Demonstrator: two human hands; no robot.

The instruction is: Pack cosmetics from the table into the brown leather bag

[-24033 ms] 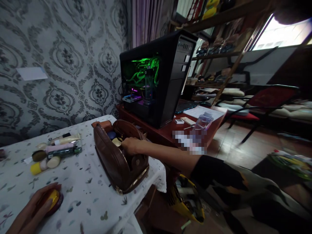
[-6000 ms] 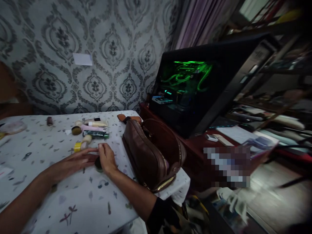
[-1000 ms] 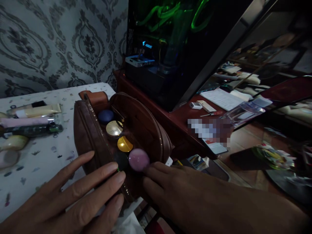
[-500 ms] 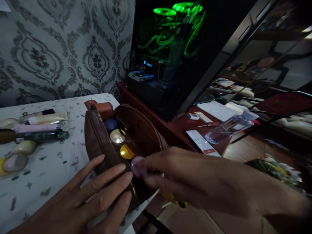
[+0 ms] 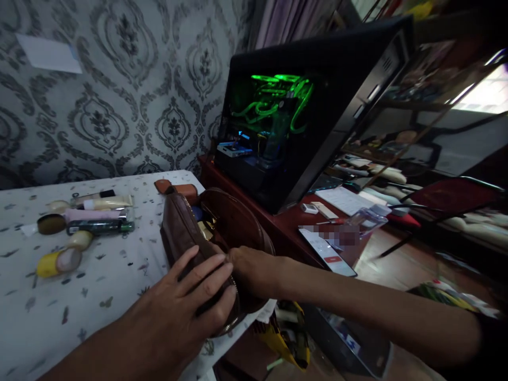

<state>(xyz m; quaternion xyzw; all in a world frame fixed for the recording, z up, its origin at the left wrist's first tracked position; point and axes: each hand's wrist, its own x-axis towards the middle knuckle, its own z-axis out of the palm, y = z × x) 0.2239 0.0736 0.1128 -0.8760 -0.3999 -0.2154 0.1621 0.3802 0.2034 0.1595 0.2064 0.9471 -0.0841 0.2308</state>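
An unzipped brown leather bag (image 5: 177, 225) stands at the right edge of the table. Across its near side lies my left hand (image 5: 190, 301), fingers spread and tips at the zipped rim. My right hand (image 5: 252, 272) reaches down inside the bag; its fingers are mostly hidden, so what they hold does not show. Beyond the hands, a gold cap (image 5: 205, 230) and part of a dark blue round top (image 5: 197, 213) show in the opening. An orange-brown leather piece (image 5: 186, 191) sits behind the bag.
Left on the patterned tablecloth (image 5: 115, 286) lie several cosmetics, among them a cream tube (image 5: 108, 202), a dark green tube (image 5: 99, 227) and a yellow bottle (image 5: 53, 263). A lit computer case (image 5: 278, 153) and a phone (image 5: 331, 254) occupy the red desk.
My right hand has gone deeper into the bag, and the lilac round top at its fingertips is now hidden. My left hand stays on the bag's side. The camera has tilted up.
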